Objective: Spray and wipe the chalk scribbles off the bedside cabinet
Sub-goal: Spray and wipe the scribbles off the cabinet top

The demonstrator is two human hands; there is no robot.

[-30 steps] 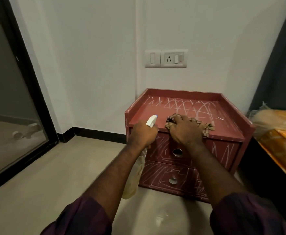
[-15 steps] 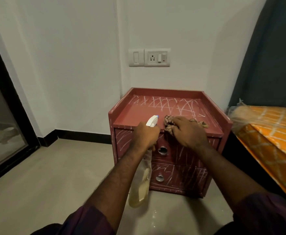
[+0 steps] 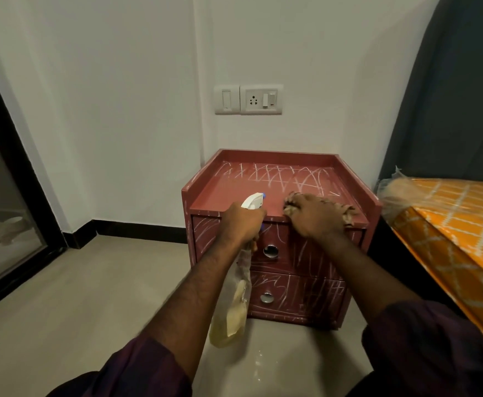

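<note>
Grips clear plastic spray bottle (image 3: 231, 306) at neck with left hand (image 3: 243, 224); clutches brown checked cloth (image 3: 348, 212), likely limp, best bunched, in right hand (image 3: 314, 216) atop scribbled red cabinet (image 3: 306, 293).

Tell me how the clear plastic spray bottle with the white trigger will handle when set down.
Probably fairly light: the clear plastic spray bottle in the left hand looks only partly full of yellowish liquid. Tall and narrow, it may tip easily. Its thin wall looks crumpled, so it likely gives when squeezed.
</note>
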